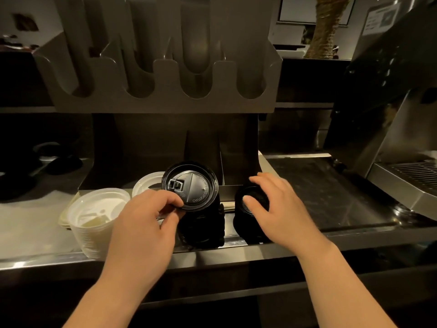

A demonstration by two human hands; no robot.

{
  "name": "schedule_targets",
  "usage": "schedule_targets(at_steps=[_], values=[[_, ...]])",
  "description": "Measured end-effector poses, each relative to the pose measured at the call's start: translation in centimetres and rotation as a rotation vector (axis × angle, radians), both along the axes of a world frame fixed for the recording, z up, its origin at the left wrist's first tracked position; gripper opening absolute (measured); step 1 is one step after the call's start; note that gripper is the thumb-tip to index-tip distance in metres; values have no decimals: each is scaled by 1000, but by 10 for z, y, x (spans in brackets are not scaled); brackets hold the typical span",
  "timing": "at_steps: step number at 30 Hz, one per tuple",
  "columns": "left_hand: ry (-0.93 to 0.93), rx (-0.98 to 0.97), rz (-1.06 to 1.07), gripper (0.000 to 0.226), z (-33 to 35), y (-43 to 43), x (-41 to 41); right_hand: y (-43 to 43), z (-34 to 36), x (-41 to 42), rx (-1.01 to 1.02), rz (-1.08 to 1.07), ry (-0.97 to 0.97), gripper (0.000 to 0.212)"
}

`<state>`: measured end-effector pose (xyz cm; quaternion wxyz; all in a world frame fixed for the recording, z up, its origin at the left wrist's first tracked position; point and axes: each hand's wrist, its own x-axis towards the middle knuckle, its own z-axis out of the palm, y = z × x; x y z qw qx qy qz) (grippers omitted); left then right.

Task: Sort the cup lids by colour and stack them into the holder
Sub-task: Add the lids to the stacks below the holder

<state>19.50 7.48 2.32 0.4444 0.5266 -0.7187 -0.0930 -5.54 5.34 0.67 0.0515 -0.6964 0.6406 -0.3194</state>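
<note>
- Currently the left hand (144, 221) pinches 1 black round plastic lid (190, 187) by its near rim between thumb and fingers. The lid is tilted and sits just above a tall stack of black lids (201, 228).
- Right hand (279, 209): thumb on top of a shorter stack of black lids (259, 196), fingers curled round its far side, gripping it.
- Grey plastic holder (165, 100) with 4 rounded slots stands behind and above both stacks.
- Stack of white plastic lids (94, 223) sits on the steel counter (35, 233), left of the left hand. 1 further white lid (146, 183) lies behind, partly hidden by the held lid.
- Steel coffee machine (402, 129) stands at right, well apart.
</note>
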Motion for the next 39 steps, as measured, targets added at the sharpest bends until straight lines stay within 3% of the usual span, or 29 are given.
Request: schedule_targets(at_steps=[4, 11, 14, 17, 21, 26, 30, 35, 37, 39], values=[[-28, -19, -11, 35, 0, 2, 5, 0, -6, 11, 93, -41, 200, 52], [5, -19, -8, 33, 1, 6, 12, 6, -9, 21, 155, -78, 280, 59], [23, -25, -30, 32, 3, 9, 11, 4, -9, 19, 188, -53, 199, 60], [30, -55, -52, 30, 5, 11, 10, 6, -4, 19, 245, -52, -75, 62], [15, -66, -64, 31, 5, 12, 10, 14, 2, 19, 81, -96, -227, 55], [21, -91, -90, 31, 9, 13, 5, 28, 19, 20, -185, -121, -476, 21], [-11, -148, -116, 31, 15, 14, -7, 45, 43, 44, -236, 36, -610, 12], [-82, -210, -194, 38, 17, 14, -18, 42, 54, 53, -52, 36, -777, 26], [-142, -232, -232, 37, 20, 12, -18, 40, 61, 44, -44, 62, -715, 34], [-237, -232, -326, 37, 23, 7, -15, 38, 70, 31, -37, 141, -537, 55]])
